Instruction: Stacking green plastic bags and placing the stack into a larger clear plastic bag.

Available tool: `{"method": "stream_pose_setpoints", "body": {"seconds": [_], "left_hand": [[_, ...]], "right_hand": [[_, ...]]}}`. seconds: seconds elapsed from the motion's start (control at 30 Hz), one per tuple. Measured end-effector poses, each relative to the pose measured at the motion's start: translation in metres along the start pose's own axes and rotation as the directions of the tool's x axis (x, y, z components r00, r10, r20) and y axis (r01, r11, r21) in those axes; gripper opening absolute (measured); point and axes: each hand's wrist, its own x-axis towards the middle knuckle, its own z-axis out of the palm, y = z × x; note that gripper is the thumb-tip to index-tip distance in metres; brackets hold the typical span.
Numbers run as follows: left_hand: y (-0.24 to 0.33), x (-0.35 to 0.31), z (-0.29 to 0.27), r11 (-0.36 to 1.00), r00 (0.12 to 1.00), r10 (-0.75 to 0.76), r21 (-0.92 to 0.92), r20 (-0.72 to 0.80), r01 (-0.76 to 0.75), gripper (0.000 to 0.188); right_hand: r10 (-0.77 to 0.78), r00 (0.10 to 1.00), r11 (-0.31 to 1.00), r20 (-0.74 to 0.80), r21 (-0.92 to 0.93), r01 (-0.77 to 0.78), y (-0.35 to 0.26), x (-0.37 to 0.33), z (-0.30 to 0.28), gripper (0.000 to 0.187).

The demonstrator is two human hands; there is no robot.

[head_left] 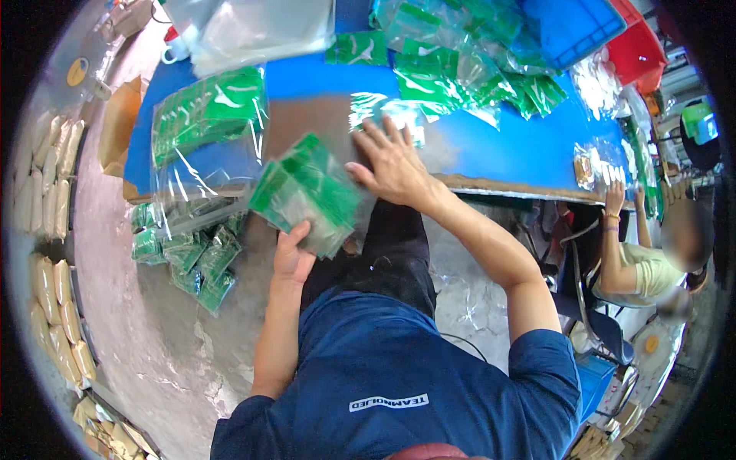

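Observation:
My left hand point(293, 259) is closed on a fanned stack of green and clear plastic packets point(307, 184), held just off the near edge of the blue table point(529, 157). To its right, my right hand point(399, 165) lies with fingers spread and nothing gripped. Its fingertips reach a shiny clear plastic packet point(369, 107) on the tabletop; whether they press on it I cannot tell. Left of the stack, a large clear bag point(195, 172) hangs partly over the edge, with a row of green packets point(218, 111) inside or under it.
More green packets point(429, 73) are heaped at the back. A blue crate point(575, 27) and a red bin point(636, 54) stand at the far right. Below the table's left end lie several green packets point(192, 257). A seated person point(636, 268) works at the right end. A cardboard box point(121, 123) stands left.

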Motion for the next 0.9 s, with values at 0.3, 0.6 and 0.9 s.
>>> {"method": "stream_pose_setpoints", "body": {"seconds": [0.3,0.6,0.9], "left_hand": [[-0.024,0.004,0.005,0.988,0.989,-0.127,-0.076,0.070,0.132,0.060],[-0.034,0.011,0.017,0.997,0.996,-0.063,-0.035,0.061,0.066,0.056],[-0.015,0.008,-0.070,0.994,0.967,-0.076,-0.062,0.242,0.093,0.063]], "right_hand": [[-0.166,0.982,0.952,0.089,0.274,0.136,-0.006,-0.006,-0.021,0.031],[0.345,0.938,0.923,-0.031,-0.172,-0.345,0.069,0.023,0.001,0.080],[0.259,0.952,0.774,-0.160,0.624,-0.105,0.007,-0.061,-0.017,0.035]]}}
